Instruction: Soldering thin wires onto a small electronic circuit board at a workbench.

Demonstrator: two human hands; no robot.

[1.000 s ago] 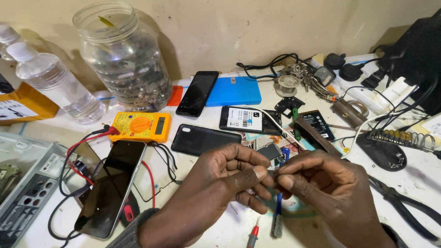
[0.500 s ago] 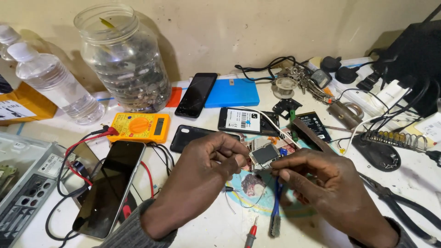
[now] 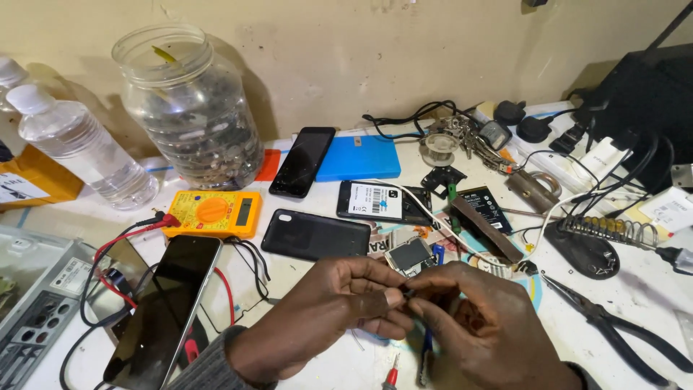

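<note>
My left hand [image 3: 339, 310] and my right hand [image 3: 484, 328] meet fingertip to fingertip low in the middle of the view. Together they pinch a tiny dark part [image 3: 408, 294], too small to identify. Just beyond the fingers, a small silver circuit module [image 3: 409, 255] lies on the white bench. A blue-handled tool [image 3: 426, 347] and a red-tipped screwdriver [image 3: 390, 375] lie under my hands. A black phone back cover [image 3: 315, 235] rests just left of the module.
A dark-screened phone [image 3: 170, 307], a yellow multimeter [image 3: 213, 213] with red and black leads, a glass jar [image 3: 191, 108] and a plastic bottle [image 3: 79, 144] are on the left. Pliers [image 3: 613, 325], a soldering stand [image 3: 603, 238], a battery [image 3: 484, 202] and cables are on the right.
My hands have drawn closer to me and their fingertips have closed together on the tiny part. The silver module now lies on the bench beyond them.
</note>
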